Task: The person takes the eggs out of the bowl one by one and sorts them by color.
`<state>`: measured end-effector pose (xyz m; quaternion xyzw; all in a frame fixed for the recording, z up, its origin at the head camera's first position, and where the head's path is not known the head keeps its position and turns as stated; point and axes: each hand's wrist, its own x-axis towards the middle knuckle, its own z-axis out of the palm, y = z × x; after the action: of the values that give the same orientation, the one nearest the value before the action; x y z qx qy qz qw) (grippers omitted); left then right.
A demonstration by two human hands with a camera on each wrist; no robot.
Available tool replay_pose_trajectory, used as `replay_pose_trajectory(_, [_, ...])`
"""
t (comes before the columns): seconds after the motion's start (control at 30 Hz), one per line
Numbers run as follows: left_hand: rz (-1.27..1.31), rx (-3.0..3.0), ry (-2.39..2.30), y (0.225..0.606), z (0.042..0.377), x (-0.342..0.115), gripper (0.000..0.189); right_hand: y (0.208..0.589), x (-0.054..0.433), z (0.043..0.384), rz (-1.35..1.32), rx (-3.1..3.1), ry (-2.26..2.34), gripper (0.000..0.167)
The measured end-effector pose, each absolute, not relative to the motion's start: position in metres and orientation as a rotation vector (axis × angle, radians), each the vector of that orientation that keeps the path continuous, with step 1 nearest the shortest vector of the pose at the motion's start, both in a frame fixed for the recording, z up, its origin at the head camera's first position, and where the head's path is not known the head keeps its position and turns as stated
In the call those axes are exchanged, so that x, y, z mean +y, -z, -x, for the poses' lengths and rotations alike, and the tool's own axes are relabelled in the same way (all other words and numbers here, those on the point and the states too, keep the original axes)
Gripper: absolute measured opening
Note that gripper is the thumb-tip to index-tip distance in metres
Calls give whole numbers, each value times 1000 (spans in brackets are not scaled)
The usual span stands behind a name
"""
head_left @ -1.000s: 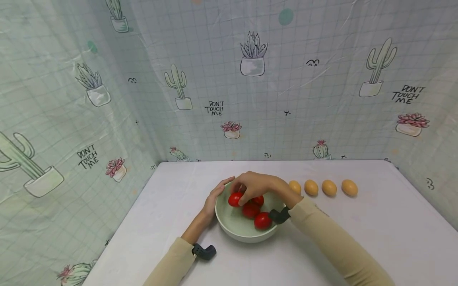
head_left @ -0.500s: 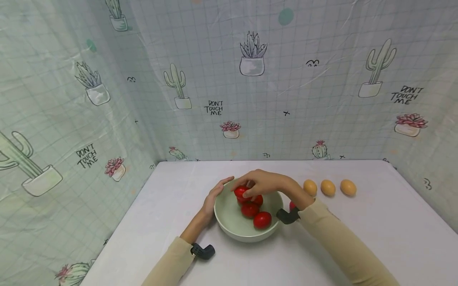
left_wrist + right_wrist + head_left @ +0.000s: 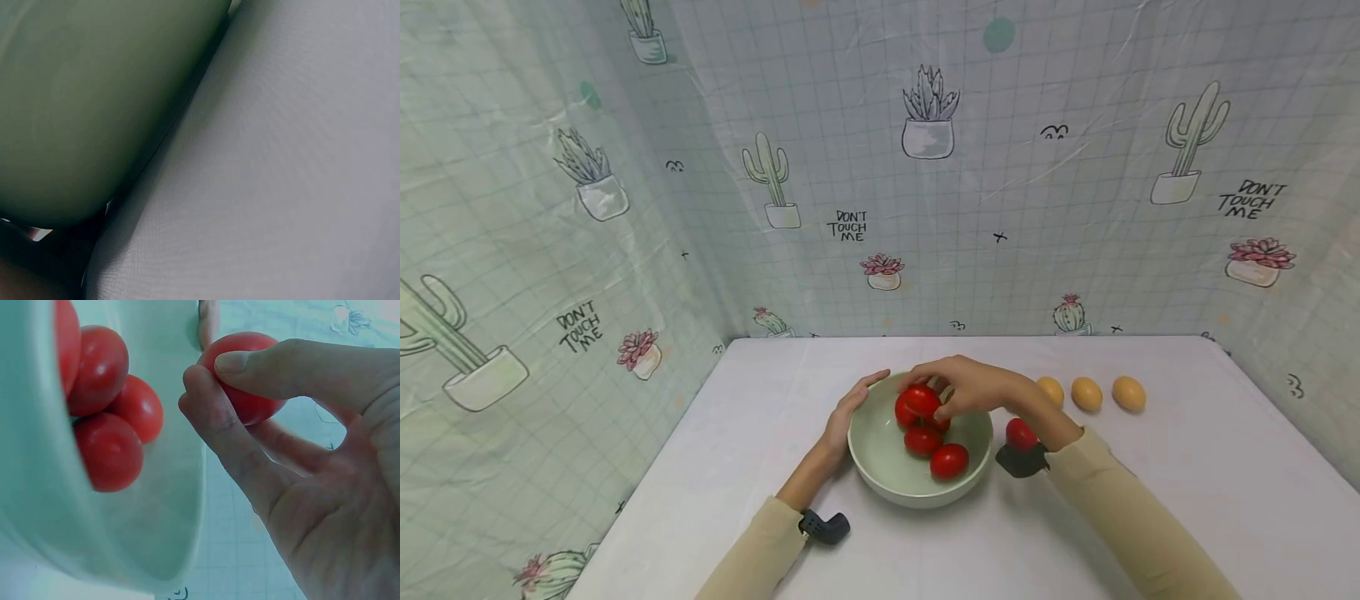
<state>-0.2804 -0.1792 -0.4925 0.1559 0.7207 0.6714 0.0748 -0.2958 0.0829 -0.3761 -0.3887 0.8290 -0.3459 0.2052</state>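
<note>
My right hand [image 3: 973, 387] pinches a small red tomato [image 3: 922, 400] between thumb and fingers, above the back of a pale green bowl [image 3: 880, 479]. In the right wrist view the thumb presses on this tomato [image 3: 250, 406] and the fingertips support it from the other side. Several more red tomatoes [image 3: 950, 461] lie inside the bowl, grouped toward its middle and right. Against the bowl's left outer side rests my left hand [image 3: 842, 421], its fingers stretched along the rim. The left wrist view shows only the bowl's outer wall [image 3: 94, 112] and a dark sliver of hand.
Another red tomato [image 3: 1021, 433] lies on the white table [image 3: 1150, 500] right of the bowl, under my right wrist. Farther back are orange egg-shaped fruits [image 3: 1129, 393] in a row, one partly behind the forearm. A patterned curtain [image 3: 1000, 183] encloses the back and sides.
My right hand has shifted rightward over the bowl, bringing the held tomato along. A red tomato beside the bowl has come into sight while the leftmost orange fruit is now hidden. The left hand stays put.
</note>
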Motion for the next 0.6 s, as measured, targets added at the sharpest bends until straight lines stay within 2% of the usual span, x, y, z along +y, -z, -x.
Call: replay_pose_trajectory(0.6, [-447,2182,-2014,492,279,-178,52,369,130,281,1156,2391,1092,57])
